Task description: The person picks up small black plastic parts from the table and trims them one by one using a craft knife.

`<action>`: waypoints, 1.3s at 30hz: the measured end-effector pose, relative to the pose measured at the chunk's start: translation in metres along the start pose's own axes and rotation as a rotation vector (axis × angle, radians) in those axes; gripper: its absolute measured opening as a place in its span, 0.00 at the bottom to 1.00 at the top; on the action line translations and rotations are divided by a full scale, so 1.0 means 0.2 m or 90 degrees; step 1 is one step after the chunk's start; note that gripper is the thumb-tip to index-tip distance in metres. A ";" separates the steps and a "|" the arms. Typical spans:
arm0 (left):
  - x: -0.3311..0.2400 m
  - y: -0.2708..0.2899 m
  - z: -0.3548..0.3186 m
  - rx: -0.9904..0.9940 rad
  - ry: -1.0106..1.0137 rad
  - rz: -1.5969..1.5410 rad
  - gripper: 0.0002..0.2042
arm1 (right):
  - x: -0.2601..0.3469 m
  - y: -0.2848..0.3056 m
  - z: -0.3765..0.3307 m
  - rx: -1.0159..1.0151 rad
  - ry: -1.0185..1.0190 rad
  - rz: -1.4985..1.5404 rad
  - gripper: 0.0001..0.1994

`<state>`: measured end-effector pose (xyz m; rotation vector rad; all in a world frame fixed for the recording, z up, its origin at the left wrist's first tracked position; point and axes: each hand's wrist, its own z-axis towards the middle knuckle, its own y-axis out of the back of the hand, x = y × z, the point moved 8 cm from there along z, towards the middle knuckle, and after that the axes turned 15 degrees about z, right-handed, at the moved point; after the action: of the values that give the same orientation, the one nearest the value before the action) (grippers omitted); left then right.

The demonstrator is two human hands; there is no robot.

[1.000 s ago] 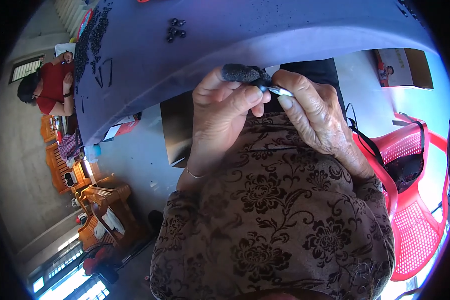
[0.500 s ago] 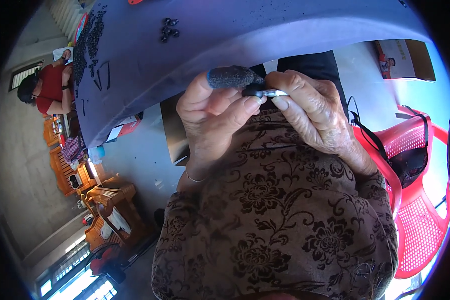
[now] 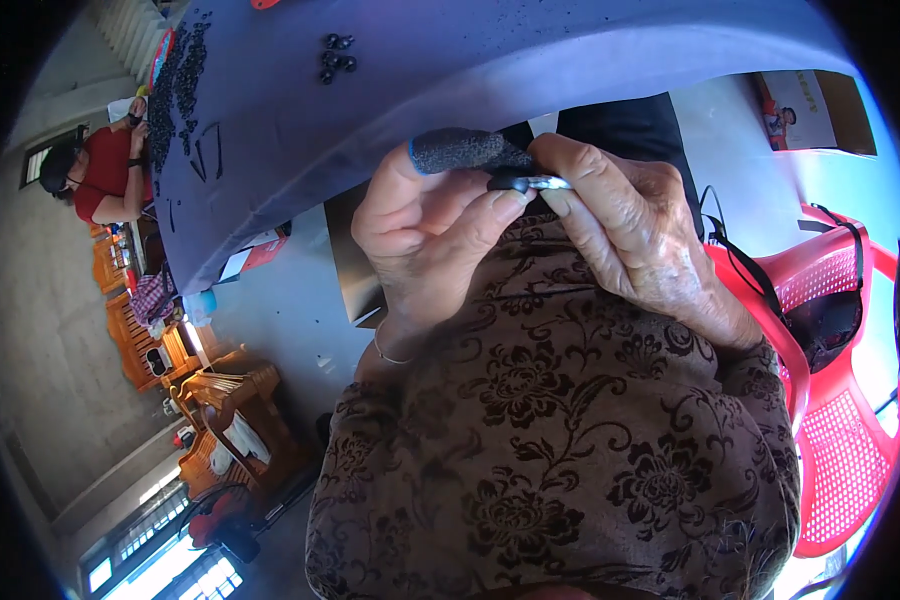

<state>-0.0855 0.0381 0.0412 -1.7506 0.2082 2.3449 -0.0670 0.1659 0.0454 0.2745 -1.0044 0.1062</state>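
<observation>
Close in front of my body, my left hand (image 3: 420, 235) pinches a small rounded black piece (image 3: 507, 184) between thumb and index finger. A dark grey knitted sleeve (image 3: 460, 152) with a blue edge covers that index finger. My right hand (image 3: 642, 225) grips a short, slim tool with a silvery-white shaft (image 3: 550, 183), held between thumb and fingers. The tool's end meets the black piece or lies right against it; the fingers hide the exact contact. Both hands are raised just off the near edge of the table (image 3: 450, 95).
Several similar black pieces (image 3: 336, 60) lie on the blue tablecloth, with a larger spread (image 3: 178, 95) and thin dark tools (image 3: 208, 150) farther left. At far left sits a person in red (image 3: 108, 175). A pink-red plastic chair (image 3: 845, 440) holding a black bag (image 3: 828, 325) stands right.
The view has shifted slightly. Both hands keep their grips, with the silvery-white tool still at the black piece and only small finger movements.
</observation>
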 end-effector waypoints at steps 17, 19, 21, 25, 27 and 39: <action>0.06 -0.01 0.03 0.001 0.091 -0.054 0.16 | -0.03 0.00 0.01 -0.007 -0.032 -0.027 0.11; 0.05 0.00 0.03 -0.013 0.075 0.009 0.17 | -0.04 0.00 0.00 0.006 -0.046 -0.019 0.11; 0.04 0.00 0.03 -0.028 0.059 0.071 0.17 | -0.04 0.00 0.00 0.004 -0.037 -0.013 0.12; 0.02 0.01 0.03 -0.013 0.011 0.053 0.17 | -0.04 0.00 0.00 -0.005 -0.008 0.055 0.12; 0.02 0.00 0.03 0.001 0.003 0.027 0.18 | -0.06 0.00 0.00 -0.008 -0.004 0.083 0.11; 0.10 0.02 0.04 -0.009 0.063 -0.019 0.12 | -0.16 -0.02 -0.01 -0.011 -0.176 0.223 0.12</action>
<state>-0.0996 0.0372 0.0237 -1.8644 0.1797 2.2466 -0.0809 0.1650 0.0165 0.0956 -1.3211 0.3852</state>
